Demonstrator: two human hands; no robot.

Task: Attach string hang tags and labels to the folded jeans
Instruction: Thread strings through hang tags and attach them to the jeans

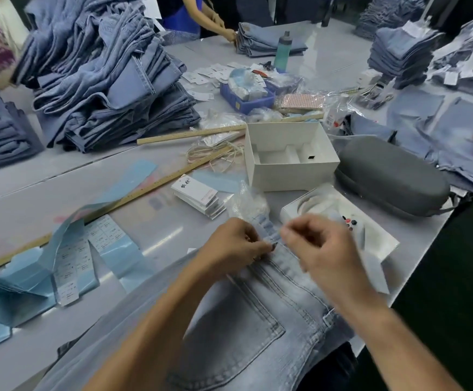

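jeans (257,320): light blue denim, lying flat at the table's near edge, back pocket up, waistband towards the far side
hang tags (201,197): small white stack, just beyond the jeans

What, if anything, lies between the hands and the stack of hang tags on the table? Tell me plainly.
Nothing visible blocks the way. The stack of hang tags sits on bare table beyond the left hand. A crumpled clear plastic bag lies beside the stack, between it and the right hand. Both hands are at the waistband of the jeans.
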